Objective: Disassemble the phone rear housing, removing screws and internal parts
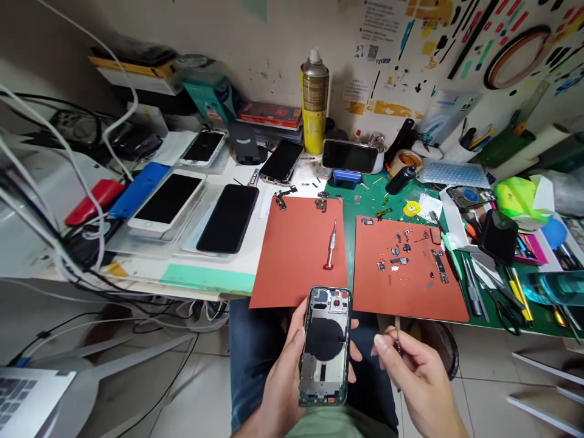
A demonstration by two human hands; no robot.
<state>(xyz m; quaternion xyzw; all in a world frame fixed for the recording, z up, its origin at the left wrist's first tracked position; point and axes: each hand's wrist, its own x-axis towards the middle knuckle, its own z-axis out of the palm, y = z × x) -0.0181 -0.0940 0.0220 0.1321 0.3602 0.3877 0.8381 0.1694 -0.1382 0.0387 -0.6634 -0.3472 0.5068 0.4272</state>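
An opened phone housing (325, 347), with a round black pad inside, is held upright in my left hand (287, 365), fingers wrapped round its sides. To its right my right hand (415, 371) pinches a thin tool (398, 331) between thumb and fingers, apart from the housing. Beyond the housing, a screwdriver (331, 246) with a red end lies on the left orange mat (292, 255). Several small metal phone parts (400, 261) are spread over the right orange mat (371, 292).
Several phones, including a black one (229, 218), lie at the left. A yellow spray can (314, 103) and a propped phone (350, 156) stand at the back. Scissors (507, 313), tweezers and pens lie at the right. Cables (98, 201) hang at the far left.
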